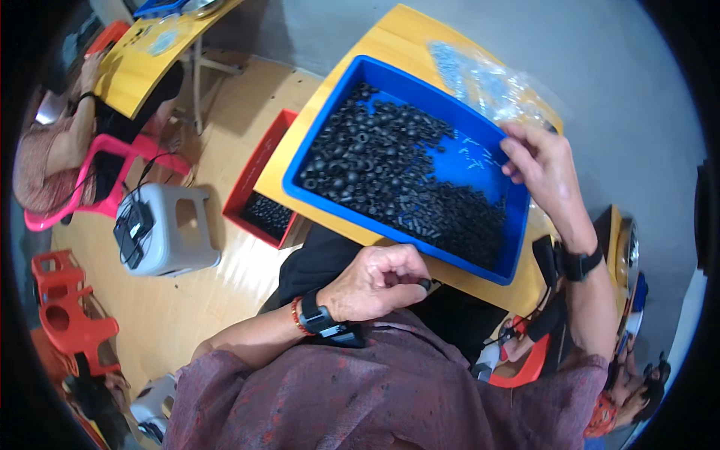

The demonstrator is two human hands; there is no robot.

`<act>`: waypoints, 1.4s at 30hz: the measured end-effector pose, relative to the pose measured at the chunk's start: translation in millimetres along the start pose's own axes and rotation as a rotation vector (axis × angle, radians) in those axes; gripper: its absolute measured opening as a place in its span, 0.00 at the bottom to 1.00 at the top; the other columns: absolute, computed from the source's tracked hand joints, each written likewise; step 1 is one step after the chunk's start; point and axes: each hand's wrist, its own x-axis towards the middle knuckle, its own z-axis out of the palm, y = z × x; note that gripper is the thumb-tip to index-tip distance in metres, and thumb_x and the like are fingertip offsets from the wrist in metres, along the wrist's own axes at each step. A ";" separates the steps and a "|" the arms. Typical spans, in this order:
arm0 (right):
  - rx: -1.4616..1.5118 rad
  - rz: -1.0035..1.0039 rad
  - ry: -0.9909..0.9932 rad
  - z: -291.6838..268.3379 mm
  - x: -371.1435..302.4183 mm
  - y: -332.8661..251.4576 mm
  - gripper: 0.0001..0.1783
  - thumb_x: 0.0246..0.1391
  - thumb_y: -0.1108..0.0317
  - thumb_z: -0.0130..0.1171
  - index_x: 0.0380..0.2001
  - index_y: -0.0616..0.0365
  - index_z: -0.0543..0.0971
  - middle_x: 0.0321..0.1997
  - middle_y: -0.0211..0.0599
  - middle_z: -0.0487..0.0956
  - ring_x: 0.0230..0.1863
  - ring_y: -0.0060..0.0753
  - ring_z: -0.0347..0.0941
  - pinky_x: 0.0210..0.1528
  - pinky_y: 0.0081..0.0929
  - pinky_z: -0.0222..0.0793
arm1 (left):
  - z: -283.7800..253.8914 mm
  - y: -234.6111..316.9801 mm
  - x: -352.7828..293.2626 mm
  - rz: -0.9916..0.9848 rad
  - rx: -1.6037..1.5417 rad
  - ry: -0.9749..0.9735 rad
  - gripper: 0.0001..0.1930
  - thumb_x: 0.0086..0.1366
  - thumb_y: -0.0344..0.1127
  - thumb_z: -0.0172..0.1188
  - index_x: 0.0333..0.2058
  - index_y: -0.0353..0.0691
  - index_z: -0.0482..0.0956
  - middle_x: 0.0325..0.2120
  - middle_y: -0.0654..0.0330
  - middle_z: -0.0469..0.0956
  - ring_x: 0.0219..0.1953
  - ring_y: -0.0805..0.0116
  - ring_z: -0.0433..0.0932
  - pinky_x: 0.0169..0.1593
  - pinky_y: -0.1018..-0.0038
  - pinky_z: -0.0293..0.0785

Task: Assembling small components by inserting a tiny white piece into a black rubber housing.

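A blue tray [405,79] lies in front of me with many small black parts [360,165], some round, some ring-like, some short and tube-shaped. Several thin pale pins [472,154] are scattered on bare blue at its right end. My left hand [379,283] is closed near my lap, just off the tray's near edge. A small dark rounded part [425,284] shows at its thumb tip. At the tray's right rim, my right hand [541,159] has its fingers curled with thumb against them. What it pinches, if anything, is too small to tell.
The tray rests on a yellow table [397,30], with clear plastic bags of pale pins [480,75] behind it. A red bin [259,176] of black parts stands to the left, and farther left a grey stool [169,232] carries a cabled black box. Other people sit nearby at both sides.
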 end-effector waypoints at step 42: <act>0.521 -0.099 -0.289 43.3 -69.7 -11.0 0.06 0.66 0.77 0.60 0.43 0.63 0.84 0.36 0.30 0.80 0.34 0.18 0.78 0.36 0.18 0.76 | -8.5 -1.6 6.1 0.058 -0.171 0.078 0.08 0.73 0.32 0.63 0.44 0.33 0.77 0.31 0.52 0.84 0.30 0.69 0.85 0.36 0.71 0.86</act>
